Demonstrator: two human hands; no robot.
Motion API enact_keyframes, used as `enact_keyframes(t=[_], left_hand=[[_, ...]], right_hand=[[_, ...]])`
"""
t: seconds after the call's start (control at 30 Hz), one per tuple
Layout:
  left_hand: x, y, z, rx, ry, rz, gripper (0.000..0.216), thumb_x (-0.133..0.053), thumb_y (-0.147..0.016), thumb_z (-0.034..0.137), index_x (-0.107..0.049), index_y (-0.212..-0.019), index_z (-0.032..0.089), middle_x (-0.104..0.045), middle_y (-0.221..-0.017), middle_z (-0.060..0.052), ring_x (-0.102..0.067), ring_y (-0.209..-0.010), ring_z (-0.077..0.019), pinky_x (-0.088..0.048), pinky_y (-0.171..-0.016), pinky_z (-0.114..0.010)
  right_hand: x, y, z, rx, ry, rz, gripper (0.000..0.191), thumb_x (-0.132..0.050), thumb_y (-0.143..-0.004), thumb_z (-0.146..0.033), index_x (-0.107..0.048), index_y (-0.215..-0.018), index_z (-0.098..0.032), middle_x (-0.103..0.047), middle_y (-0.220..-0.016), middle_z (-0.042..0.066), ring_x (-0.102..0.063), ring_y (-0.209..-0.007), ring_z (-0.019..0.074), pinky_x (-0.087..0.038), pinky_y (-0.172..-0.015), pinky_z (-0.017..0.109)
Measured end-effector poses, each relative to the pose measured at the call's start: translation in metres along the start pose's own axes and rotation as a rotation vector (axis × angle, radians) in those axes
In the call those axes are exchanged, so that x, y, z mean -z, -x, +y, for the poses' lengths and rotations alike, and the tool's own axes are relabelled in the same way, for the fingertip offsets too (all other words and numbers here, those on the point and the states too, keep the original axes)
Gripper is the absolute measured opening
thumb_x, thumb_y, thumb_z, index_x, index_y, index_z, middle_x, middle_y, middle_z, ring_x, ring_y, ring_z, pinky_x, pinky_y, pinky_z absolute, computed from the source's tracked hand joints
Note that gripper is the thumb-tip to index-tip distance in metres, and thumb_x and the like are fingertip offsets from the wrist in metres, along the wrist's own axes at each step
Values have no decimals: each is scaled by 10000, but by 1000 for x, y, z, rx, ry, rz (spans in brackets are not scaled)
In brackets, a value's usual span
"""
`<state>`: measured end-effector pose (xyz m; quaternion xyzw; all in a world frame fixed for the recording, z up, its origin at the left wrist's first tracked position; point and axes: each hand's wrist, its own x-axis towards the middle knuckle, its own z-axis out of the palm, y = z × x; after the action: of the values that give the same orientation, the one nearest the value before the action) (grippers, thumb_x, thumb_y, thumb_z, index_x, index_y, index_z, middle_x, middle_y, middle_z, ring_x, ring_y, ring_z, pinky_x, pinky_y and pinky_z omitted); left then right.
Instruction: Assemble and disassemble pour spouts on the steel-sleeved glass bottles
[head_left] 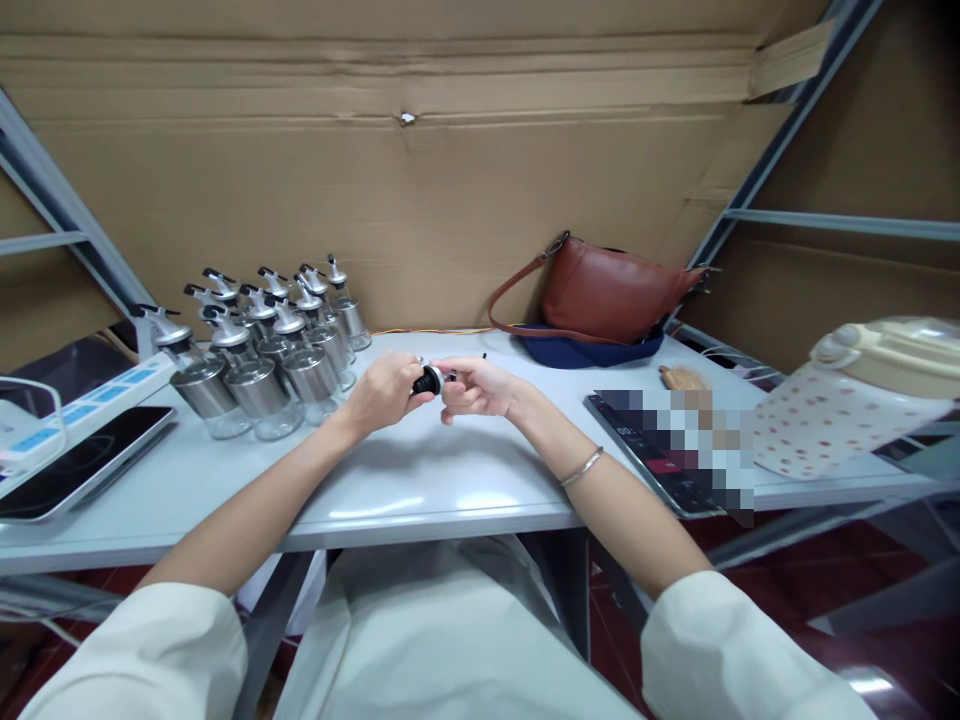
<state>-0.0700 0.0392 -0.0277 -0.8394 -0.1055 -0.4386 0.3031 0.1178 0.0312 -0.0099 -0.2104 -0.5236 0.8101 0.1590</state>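
Observation:
Both my hands meet over the middle of the table, gripping one pourer spout point(429, 381) held sideways. It has a black ribbed stopper and a metal collar like those on the bottles. My left hand point(381, 388) is closed round the stopper end. Fingers of my right hand point(478, 386) are curled on the spout end, hiding much of it; a thin black tip sticks out above them. To the left stand several glass oil bottles point(262, 385) with metal sleeves, fitted with metal pourer tops with black levers. The nearest bottles are just beyond my left wrist.
A brown leather bag point(607, 290) lies on a dark blue cloth item point(577, 348) at the back. Rightward are a phone-like device point(637, 440), partly pixelated, and a spotted white jug point(802, 425). A power strip point(97, 405) and black-topped flat device point(90, 460) sit left. Cardboard point(450, 200) walls the back.

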Motion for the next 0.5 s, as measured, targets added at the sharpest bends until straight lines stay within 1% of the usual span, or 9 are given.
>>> enact_keyframes(t=[0.07, 0.13, 0.23, 0.3, 0.4, 0.5], left_hand=[[-2, 2, -1, 42, -16, -26, 332, -261, -952, 428, -468, -859, 186, -573, -757, -60, -456, -636, -182, -371, -642, -311], [-2, 2, -3, 112, -51, -57, 320, -267, -951, 401, -470, -827, 187, -562, -734, -50, -438, -622, -180, -360, -658, -321], [0, 1, -3, 253, -40, -88, 347, -254, -953, 388, -458, -750, 194, -532, -675, -32, -393, -578, -168, -337, -664, -328], [0, -1, -1, 367, 23, -102, 408, -215, -951, 433, -431, -691, 203, -500, -622, -18, -354, -550, -162, -325, -666, -333], [-1, -3, 3, 634, 155, -137, 490, -153, -928, 519, -371, -611, 215, -430, -543, 0, -338, -541, -158, -316, -639, -320], [-4, -4, 5, 954, 382, -183, 523, -164, -896, 576, -352, -569, 213, -377, -500, 14, -351, -514, -140, -299, -563, -285]], right_hand=[[-3, 1, 0, 35, 7, 26, 550, -151, -991, -383, -343, -510, -197, -177, -329, -116, -162, -285, 48, -502, -589, 230], [-8, 1, 0, 101, 23, 72, 510, -217, -988, -388, -358, -540, -190, -190, -356, -123, -162, -311, 43, -487, -585, 220], [-16, 0, 2, 228, 78, 168, 431, -356, -959, -411, -407, -599, -179, -215, -405, -131, -165, -355, 36, -464, -601, 212], [-20, -2, 3, 280, 142, 210, 405, -440, -918, -449, -415, -617, -179, -222, -429, -133, -180, -379, 35, -450, -618, 220], [-21, -6, 4, 338, 286, 266, 391, -499, -870, -477, -419, -625, -183, -230, -447, -128, -224, -408, 41, -429, -630, 241], [-19, -10, 6, 446, 542, 365, 367, -482, -867, -450, -433, -623, -179, -306, -455, -97, -317, -450, 63, -380, -589, 237]])
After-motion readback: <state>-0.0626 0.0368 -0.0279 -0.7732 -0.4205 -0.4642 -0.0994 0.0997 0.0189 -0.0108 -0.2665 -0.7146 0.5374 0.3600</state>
